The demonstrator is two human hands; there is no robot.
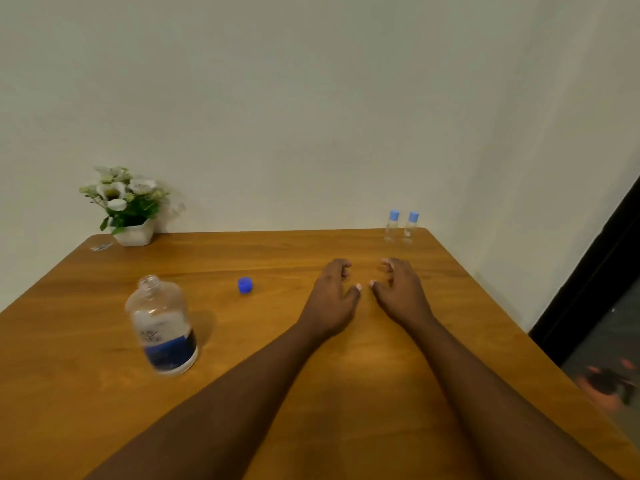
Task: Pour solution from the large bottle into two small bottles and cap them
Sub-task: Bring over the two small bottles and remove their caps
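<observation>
Hands (363, 292) empty; large bottle (162, 327) uncapped

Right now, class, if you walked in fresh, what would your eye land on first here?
Two bare forearms stretch across the brown wooden table, the left hand and right hand empty, fingers loosely curled, thumbs nearly meeting. To their left stands the large clear plastic bottle with a dark blue label, uncapped, its small blue cap lying apart on the wood. At the far right corner stand two small clear bottles with light blue caps on.
</observation>
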